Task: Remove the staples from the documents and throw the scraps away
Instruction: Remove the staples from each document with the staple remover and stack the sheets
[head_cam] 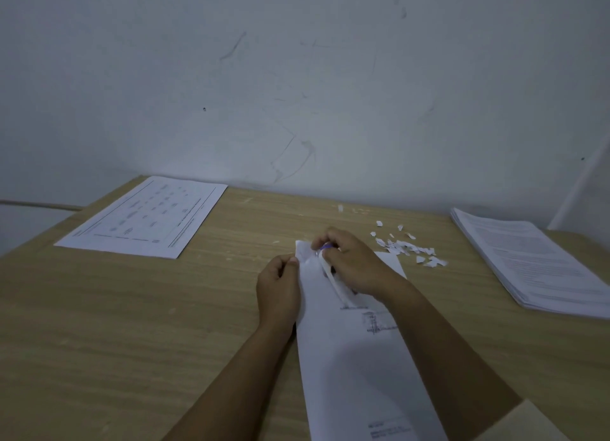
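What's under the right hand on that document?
The right hand covers the top of the document; something blue shows between its fingers. Whatever else lies beneath is hidden.

My left hand [279,287] and right hand [350,262] are bare. My forearms are bare as well, uncovered all the way down to where they leave the bottom of the view. In this dim light I cannot make out finer marks on my fingers.

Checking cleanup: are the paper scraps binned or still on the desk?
Still on the desk: the paper scraps lie scattered between the right hand and the paper stack.
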